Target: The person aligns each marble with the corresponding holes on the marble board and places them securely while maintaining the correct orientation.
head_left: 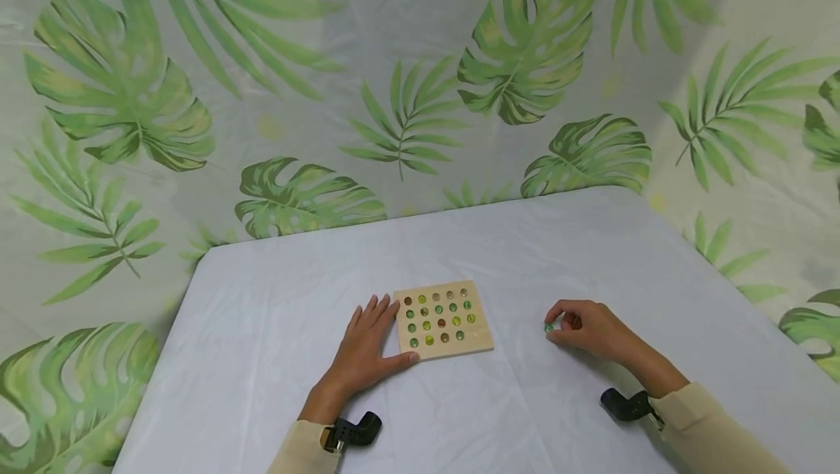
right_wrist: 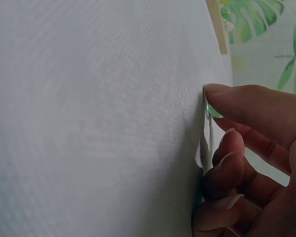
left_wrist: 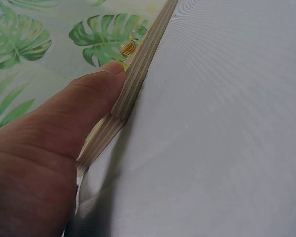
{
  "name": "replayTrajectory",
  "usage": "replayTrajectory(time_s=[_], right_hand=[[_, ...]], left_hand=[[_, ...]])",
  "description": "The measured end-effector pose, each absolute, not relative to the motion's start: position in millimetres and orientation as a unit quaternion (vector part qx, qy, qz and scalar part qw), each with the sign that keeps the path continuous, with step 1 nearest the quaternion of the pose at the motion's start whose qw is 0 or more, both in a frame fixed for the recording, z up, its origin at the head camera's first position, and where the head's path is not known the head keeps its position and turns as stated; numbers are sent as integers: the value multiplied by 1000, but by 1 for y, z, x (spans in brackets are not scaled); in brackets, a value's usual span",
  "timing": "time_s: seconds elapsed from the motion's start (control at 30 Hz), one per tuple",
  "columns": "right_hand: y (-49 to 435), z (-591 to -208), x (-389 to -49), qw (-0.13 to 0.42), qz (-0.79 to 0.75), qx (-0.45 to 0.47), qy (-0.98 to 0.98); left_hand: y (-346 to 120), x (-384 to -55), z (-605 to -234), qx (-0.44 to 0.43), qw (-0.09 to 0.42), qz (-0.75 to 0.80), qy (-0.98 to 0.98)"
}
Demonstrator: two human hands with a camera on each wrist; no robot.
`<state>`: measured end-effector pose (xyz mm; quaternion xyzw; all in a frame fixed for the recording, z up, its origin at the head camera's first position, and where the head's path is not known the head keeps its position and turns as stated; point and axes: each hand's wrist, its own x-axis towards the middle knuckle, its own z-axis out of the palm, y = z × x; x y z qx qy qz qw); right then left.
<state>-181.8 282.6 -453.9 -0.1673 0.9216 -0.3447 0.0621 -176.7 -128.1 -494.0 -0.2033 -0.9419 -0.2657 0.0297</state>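
Observation:
A pale wooden board [head_left: 484,341] lies on the white cloth, with rows of green, yellow, brown and clear glass marbles [head_left: 441,323] set in its hollows. My left hand [head_left: 364,354] rests at the board's left side, fingers fairly straight and thumb along the near edge. In the left wrist view that thumb [left_wrist: 84,103] touches the layered board edge [left_wrist: 144,64], near a brown-striped marble [left_wrist: 128,48]. Right of the board, my right hand [head_left: 593,329] pinches a green glass marble [head_left: 548,327] between thumb and fingers at the cloth. The right wrist view shows this marble [right_wrist: 215,111] partly hidden by the thumb.
White cloth [head_left: 295,277] covers the table, whose far edge meets a leaf-patterned curtain [head_left: 407,117]. Black wrist cameras stick out below the left wrist [head_left: 357,430] and the right wrist [head_left: 623,406]. A corner of the board [right_wrist: 218,27] shows in the right wrist view.

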Motion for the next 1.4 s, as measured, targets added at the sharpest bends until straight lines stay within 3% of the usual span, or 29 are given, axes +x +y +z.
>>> replayTrajectory(time_s=[0.7,1.4], right_hand=[[239,-456,-198,59,-372,-203,904],[191,-459,-208,100,-391,-244,881]], left_hand=[[-130,-176,-494,-202,36,-271,-940],[-130,-176,-493,-201,23,-268,-942]])
